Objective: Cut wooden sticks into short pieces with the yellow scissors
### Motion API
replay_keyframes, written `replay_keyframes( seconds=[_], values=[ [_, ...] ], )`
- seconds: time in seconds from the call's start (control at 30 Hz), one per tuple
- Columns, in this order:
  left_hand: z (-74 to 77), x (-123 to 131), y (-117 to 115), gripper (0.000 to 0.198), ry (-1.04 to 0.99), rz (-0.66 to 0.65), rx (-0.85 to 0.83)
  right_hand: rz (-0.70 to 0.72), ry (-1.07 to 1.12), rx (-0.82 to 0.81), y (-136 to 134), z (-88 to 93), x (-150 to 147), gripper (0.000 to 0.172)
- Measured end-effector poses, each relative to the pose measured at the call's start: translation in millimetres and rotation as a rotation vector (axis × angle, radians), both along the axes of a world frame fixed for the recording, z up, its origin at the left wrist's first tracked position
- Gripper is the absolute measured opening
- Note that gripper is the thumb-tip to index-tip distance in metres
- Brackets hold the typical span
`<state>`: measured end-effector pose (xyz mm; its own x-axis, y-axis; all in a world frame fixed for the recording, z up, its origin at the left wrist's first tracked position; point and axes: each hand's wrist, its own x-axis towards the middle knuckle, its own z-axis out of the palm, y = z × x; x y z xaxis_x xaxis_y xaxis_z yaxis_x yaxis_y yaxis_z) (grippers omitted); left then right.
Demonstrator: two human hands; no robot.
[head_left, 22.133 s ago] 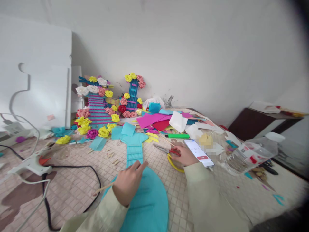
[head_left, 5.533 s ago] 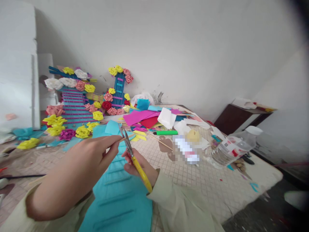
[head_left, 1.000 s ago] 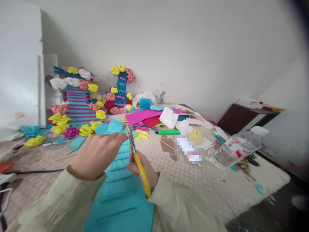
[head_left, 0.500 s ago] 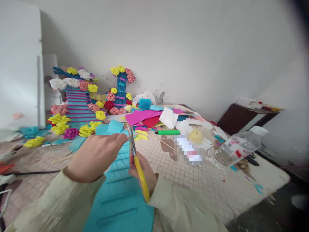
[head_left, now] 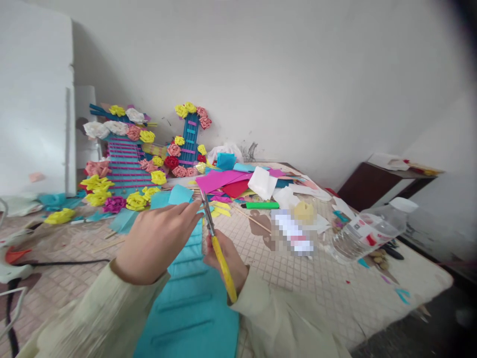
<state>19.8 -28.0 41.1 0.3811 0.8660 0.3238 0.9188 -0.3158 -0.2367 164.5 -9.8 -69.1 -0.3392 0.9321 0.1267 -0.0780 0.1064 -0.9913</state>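
Note:
My right hand [head_left: 225, 256] is closed around scissors [head_left: 222, 266] with yellow handles, their metal blades pointing up and away. Beside the blades, my left hand [head_left: 158, 241] pinches a thin wooden stick, of which only a short end shows at the fingertips. The blades cross at that end; whether they grip it I cannot tell. Beneath both hands lies a long turquoise panel [head_left: 190, 325] with raised crosswise ridges.
Paper-flower decorations [head_left: 126, 164] lean at the back left. Coloured paper sheets [head_left: 223, 180], a green marker [head_left: 262, 205] and a clear plastic bottle [head_left: 368, 233] lie on the table. A glue gun [head_left: 15, 256] with a black cord is at the left edge.
The view has shifted slightly, so the scene sits a little further right. My left fingers look straighter beside the scissor blades. The scissors remain in my right hand.

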Motion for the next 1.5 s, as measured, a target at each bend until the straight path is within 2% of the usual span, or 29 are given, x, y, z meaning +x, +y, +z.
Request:
replay_keyframes(
  seconds=[0.3,0.43,0.57,0.77,0.97,1.3,1.5],
  values=[
    [-0.1,1,1,0.032,0.002,-0.002,-0.055,0.000,-0.081,0.003,4,-1.3,3,0.029],
    [1.4,1,2,0.033,0.032,0.002,-0.095,-0.002,-0.089,0.007,4,0.9,3,0.027],
    [4.5,2,0,0.033,0.048,-0.011,-0.099,0.002,-0.065,0.007,2,1.5,2,0.023],
    [5.7,-2,1,0.031,0.111,-0.031,-0.122,0.089,0.027,-0.040,-2,-0.2,2,0.019],
    [2.7,-5,5,0.030,0.085,-0.055,-0.109,0.016,0.011,-0.036,-1,-3.2,-1,0.020],
    [7.2,-1,3,0.029,0.063,-0.017,-0.165,0.028,0.007,-0.050,-1,2.5,-1,0.025],
    [8.5,0,0,0.027,0.062,-0.044,-0.150,0.037,-0.040,-0.021,-3,3.9,-1,0.023]
  ],
)
